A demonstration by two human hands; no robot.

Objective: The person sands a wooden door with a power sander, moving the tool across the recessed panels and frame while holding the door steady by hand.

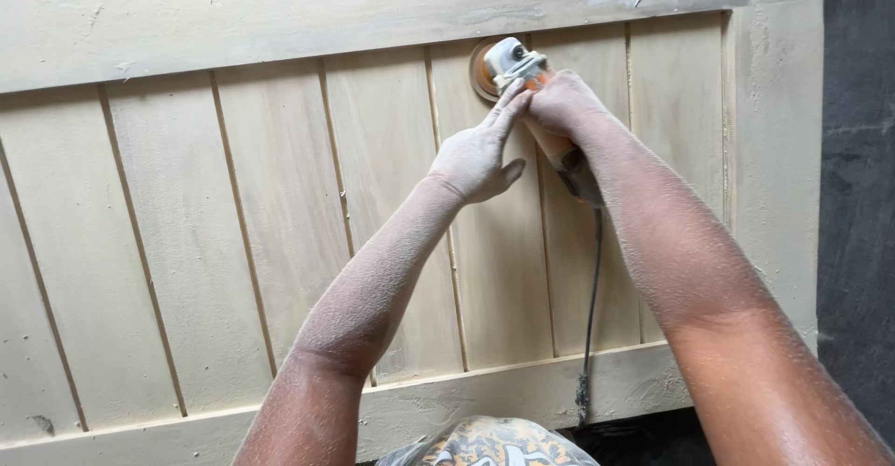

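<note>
Dusty forearms reached to upper centre, where the right hand (559, 102) gripped a sander (515, 67) on the door (233, 196); left hand (477, 157), fingers together, steadied its head. Probably light, rigid, vibrating; best held by the body.

No packages, labels, signs or screens in view.
</note>
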